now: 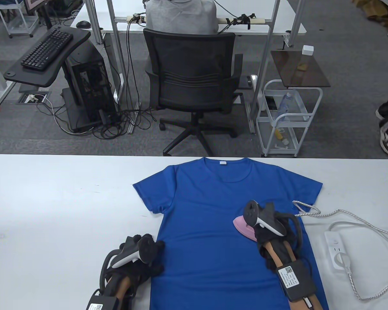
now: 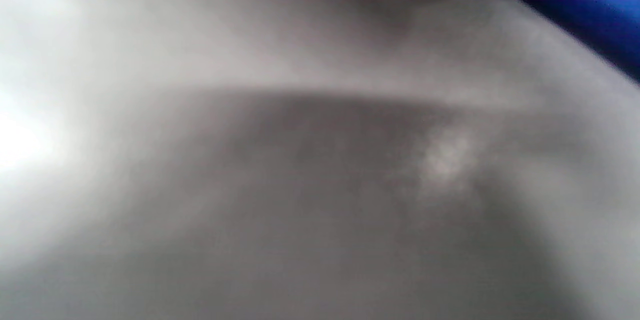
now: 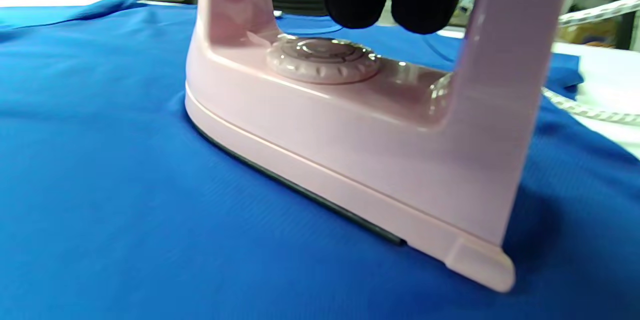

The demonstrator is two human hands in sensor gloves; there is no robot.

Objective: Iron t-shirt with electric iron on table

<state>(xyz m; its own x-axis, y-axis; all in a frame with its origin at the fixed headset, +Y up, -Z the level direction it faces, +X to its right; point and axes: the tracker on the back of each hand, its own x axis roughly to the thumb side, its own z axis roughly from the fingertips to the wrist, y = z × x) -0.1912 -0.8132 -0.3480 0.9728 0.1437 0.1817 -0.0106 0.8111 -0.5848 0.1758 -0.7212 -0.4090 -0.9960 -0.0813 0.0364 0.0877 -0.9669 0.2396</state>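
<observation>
Your right hand (image 1: 267, 222) holds the pink iron (image 3: 350, 125) flat on the blue shirt (image 1: 210, 232), your left hand (image 1: 139, 258) presses its edge, and most is left.

Grey carpet floor (image 1: 349, 38), black office chair (image 1: 192, 84), keyboard stand (image 1: 45, 58), white wire cart (image 1: 289, 116)

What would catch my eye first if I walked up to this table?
The bright blue t-shirt spread flat on the white table, collar away from the person. Then the pink iron standing flat on the shirt's right side, the right hand gripping its handle. The left hand rests at the shirt's lower left edge.
</observation>
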